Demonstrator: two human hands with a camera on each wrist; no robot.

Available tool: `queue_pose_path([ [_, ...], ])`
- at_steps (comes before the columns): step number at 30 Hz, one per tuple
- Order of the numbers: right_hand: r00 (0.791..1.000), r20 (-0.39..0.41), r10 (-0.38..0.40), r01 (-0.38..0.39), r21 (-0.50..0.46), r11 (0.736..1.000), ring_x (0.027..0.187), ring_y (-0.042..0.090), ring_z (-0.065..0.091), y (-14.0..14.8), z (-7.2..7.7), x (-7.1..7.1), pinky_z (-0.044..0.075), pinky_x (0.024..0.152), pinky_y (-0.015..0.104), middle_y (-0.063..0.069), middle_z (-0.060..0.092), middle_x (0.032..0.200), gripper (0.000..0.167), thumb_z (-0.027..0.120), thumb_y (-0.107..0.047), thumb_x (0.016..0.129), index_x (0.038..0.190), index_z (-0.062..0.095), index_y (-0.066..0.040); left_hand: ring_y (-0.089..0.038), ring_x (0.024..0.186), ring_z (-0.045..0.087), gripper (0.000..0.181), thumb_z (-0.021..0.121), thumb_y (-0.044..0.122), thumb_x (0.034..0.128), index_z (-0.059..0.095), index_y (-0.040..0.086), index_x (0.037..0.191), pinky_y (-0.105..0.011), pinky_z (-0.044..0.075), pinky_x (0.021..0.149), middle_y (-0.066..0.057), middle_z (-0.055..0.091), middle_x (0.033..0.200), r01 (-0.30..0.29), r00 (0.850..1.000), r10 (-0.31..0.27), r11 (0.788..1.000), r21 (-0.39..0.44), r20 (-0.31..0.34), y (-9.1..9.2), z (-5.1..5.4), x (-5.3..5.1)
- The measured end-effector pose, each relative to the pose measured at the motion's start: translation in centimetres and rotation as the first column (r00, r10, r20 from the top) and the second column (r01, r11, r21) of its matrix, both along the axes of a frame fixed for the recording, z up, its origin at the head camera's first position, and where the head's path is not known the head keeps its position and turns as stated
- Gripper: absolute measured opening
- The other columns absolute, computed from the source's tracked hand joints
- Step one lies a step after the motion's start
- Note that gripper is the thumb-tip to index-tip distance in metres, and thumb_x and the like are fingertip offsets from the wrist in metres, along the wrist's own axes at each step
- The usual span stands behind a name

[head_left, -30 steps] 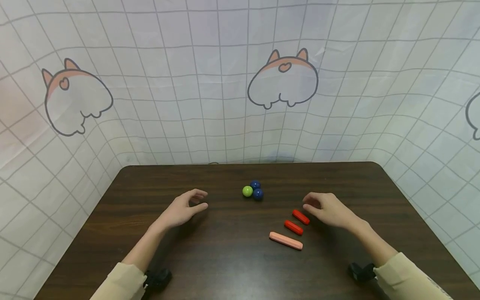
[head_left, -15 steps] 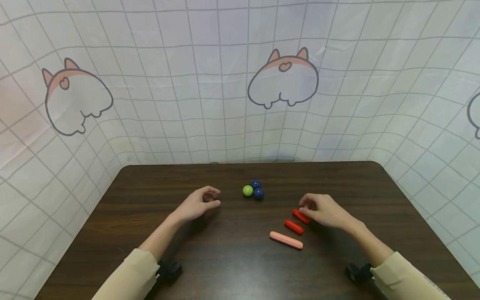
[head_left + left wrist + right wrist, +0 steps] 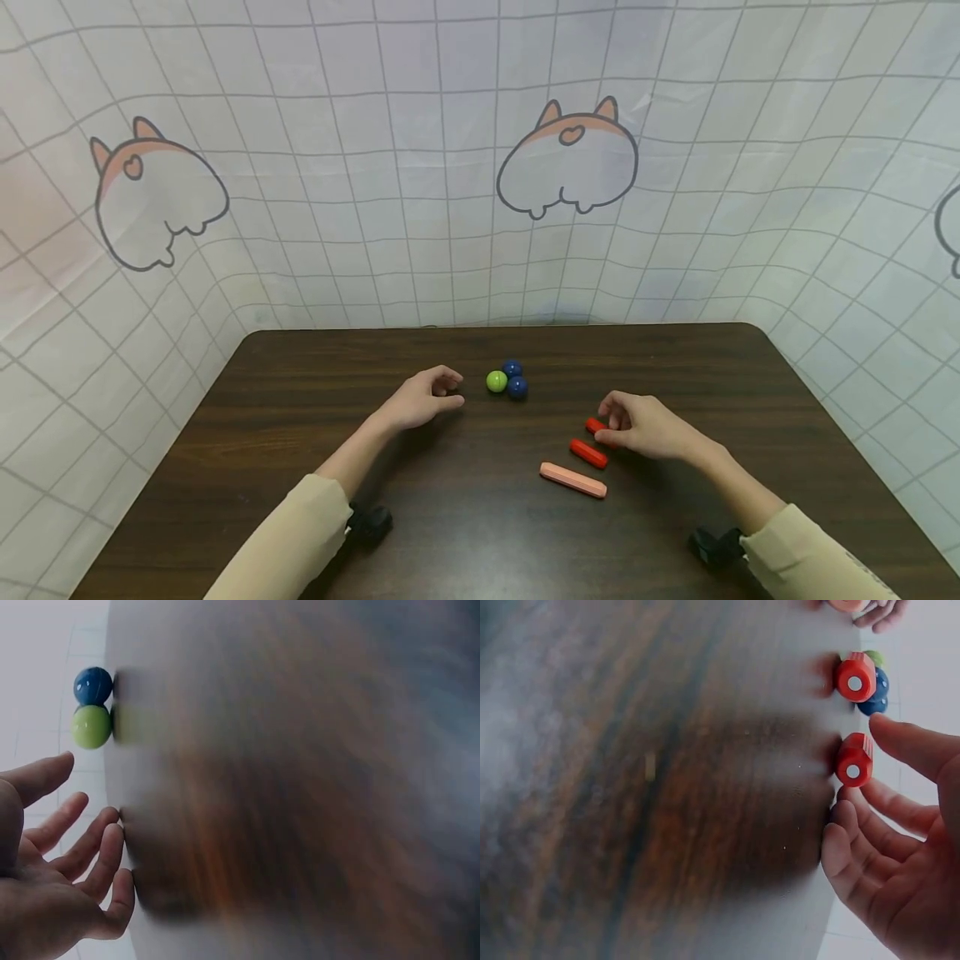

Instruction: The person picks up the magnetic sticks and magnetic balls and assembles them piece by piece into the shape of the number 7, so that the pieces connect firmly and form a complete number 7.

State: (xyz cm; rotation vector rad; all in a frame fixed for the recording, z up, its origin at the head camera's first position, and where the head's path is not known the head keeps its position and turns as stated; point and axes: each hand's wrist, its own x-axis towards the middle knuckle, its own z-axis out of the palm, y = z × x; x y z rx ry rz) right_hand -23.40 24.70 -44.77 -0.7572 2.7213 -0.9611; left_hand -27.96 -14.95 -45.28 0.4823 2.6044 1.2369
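My right hand [image 3: 647,427] is at the farther red stick [image 3: 596,426], its thumb and fingers on either side and hiding part of it. In the right wrist view that red stick [image 3: 853,760] stands between the thumb and the parted fingers, with a gap at the thumb. A second red stick [image 3: 588,453] and a longer peach stick [image 3: 573,480] lie nearer. My left hand [image 3: 420,399], empty with fingers loosely bent, is left of the green ball [image 3: 497,382], which touches two blue balls [image 3: 517,387].
The dark wooden table [image 3: 300,433] reaches back to a white curtain [image 3: 360,208] with grid lines and cartoon drawings. A black wrist camera [image 3: 370,525] is at the left sleeve, another [image 3: 716,547] at the right.
My left hand has moved right and slightly back, nearer the balls. My right hand has shifted slightly left, and its fingers now straddle the farther red stick.
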Motion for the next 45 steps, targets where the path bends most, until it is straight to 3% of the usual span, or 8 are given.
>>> queue_pose_path([
  [11, 1.0, 0.013, 0.018, -0.018, 0.035, 0.999, 0.073, 0.012, 0.052, -0.1, -0.2, -0.3, 0.045, 0.064, 0.028, -0.003, 0.057, 0.084, 0.034, 0.081, -0.026, 0.09, 0.108, 0.063, -0.004, -0.025, 0.11, 0.058, 0.041, 0.073, 0.023, 0.0978, 0.063, 0.007, 0.133, -0.044, 0.049, 0.092, -0.01, 0.064, 0.128, 0.009, 0.999, -0.01, 1.0, -0.019, -0.048, 2.1, -0.5, -1.7],
  [22, 0.999, -0.008, 0.043, -0.042, 0.055, 0.998, 0.073, 0.011, 0.052, 0.2, -0.6, -0.7, 0.046, 0.064, 0.027, -0.004, 0.057, 0.083, 0.03, 0.082, -0.026, 0.089, 0.103, 0.064, -0.007, -0.022, 0.099, 0.061, 0.039, 0.075, 0.027, 0.0961, 0.066, 0.004, 0.127, -0.04, 0.051, 0.084, -0.011, 0.068, 0.118, -0.028, 0.997, 0.028, 1.0, 0.003, -0.074, 4.6, -0.2, -2.6],
  [33, 0.999, 0.005, 0.039, -0.039, 0.042, 0.998, 0.072, 0.012, 0.051, 0.1, -0.6, -0.8, 0.043, 0.063, 0.027, -0.003, 0.056, 0.082, 0.031, 0.083, -0.026, 0.089, 0.103, 0.064, -0.006, -0.025, 0.105, 0.061, 0.04, 0.078, 0.029, 0.0941, 0.068, 0.006, 0.125, -0.043, 0.05, 0.091, -0.009, 0.068, 0.12, -0.061, 0.997, 0.06, 0.998, -0.02, -0.055, 5.9, 0.1, -2.8],
  [45, 0.999, 0.005, 0.053, -0.053, 0.066, 0.996, 0.073, 0.011, 0.052, 0.1, -0.5, -0.8, 0.045, 0.064, 0.027, -0.004, 0.057, 0.083, 0.028, 0.082, -0.026, 0.09, 0.103, 0.065, -0.007, -0.02, 0.095, 0.06, 0.035, 0.081, 0.027, 0.0912, 0.071, 0.009, 0.119, -0.036, 0.05, 0.078, -0.004, 0.068, 0.113, -0.06, 0.997, 0.058, 0.997, -0.042, -0.053, 6.1, 0.0, -2.9],
])
